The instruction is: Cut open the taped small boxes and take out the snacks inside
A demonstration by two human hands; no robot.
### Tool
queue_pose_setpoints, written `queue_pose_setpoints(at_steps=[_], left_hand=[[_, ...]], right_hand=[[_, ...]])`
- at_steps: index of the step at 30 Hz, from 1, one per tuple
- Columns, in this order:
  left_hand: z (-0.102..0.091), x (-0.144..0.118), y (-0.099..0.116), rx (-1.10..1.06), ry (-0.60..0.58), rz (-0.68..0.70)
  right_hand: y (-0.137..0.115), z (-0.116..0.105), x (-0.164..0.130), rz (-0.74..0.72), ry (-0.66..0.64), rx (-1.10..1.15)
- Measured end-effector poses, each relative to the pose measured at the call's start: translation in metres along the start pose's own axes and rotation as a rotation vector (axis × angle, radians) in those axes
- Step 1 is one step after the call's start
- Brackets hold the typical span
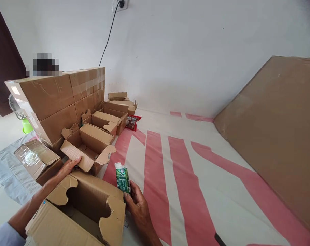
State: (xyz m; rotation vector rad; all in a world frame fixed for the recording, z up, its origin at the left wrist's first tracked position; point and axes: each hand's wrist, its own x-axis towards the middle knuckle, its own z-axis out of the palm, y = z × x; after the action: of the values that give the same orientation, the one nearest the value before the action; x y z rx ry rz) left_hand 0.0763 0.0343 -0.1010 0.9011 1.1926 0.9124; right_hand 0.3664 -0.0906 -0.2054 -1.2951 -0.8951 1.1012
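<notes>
My right hand [139,205] holds a green drink carton [123,180] with a white cap, thumb on one side and fingers on the other. The carton tilts slightly above the cloth, beside the nearest open cardboard box [114,191]. Farther left, my left hand [72,164] reaches past that box to the second open box [93,136]. It grips this box's front flap [76,155], with part of the hand over the flap and the other fingers hidden. The inside of the second box shows bare cardboard where visible.
More open boxes [106,119] line up toward the wall, with a red packet [132,122] beside them. Stacked sealed cartons [55,99] stand at left, a person's head behind them. A taped box [38,159] lies left; a large cardboard sheet [278,130] leans right. Red-and-white cloth [180,171] covers the surface.
</notes>
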Motion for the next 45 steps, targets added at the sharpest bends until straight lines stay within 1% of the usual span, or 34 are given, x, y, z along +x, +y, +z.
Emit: queue_pose_setpoints(at_steps=[3,5,8,15,19,24,29,36,41,43,45], left_hand=[[0.008,0.017,0.0,-0.097,-0.021,-0.039],[0.012,0.028,0.003,-0.12,-0.013,-0.032],[0.017,0.039,0.008,-0.118,-0.013,-0.035],[0.028,0.049,0.013,-0.128,-0.05,0.022],[0.04,0.067,0.015,-0.115,-0.008,0.026],[0.057,0.084,0.023,-0.096,-0.047,0.036],[0.062,0.086,0.022,-0.092,-0.065,0.034],[0.058,0.082,0.02,-0.067,-0.082,0.029],[0.055,0.078,0.021,-0.056,-0.08,0.025],[0.054,0.076,0.02,-0.055,-0.061,0.019],[0.053,0.073,0.02,-0.045,-0.036,0.018]], right_hand=[[0.001,0.0,0.001,0.011,0.019,0.011],[0.0,0.001,0.001,0.004,0.025,0.018],[-0.001,0.002,0.002,-0.011,0.028,0.04],[-0.003,0.004,0.001,-0.009,0.036,0.068],[-0.005,0.004,0.001,-0.017,0.037,0.074],[-0.004,0.003,0.002,-0.034,0.029,0.069],[-0.002,0.003,0.003,-0.036,0.022,0.082],[-0.006,0.004,0.004,-0.061,0.021,0.104],[-0.003,0.006,0.002,-0.061,0.023,0.113],[-0.004,0.005,0.0,-0.055,0.031,0.125],[-0.01,0.001,0.005,-0.036,0.071,0.135]])
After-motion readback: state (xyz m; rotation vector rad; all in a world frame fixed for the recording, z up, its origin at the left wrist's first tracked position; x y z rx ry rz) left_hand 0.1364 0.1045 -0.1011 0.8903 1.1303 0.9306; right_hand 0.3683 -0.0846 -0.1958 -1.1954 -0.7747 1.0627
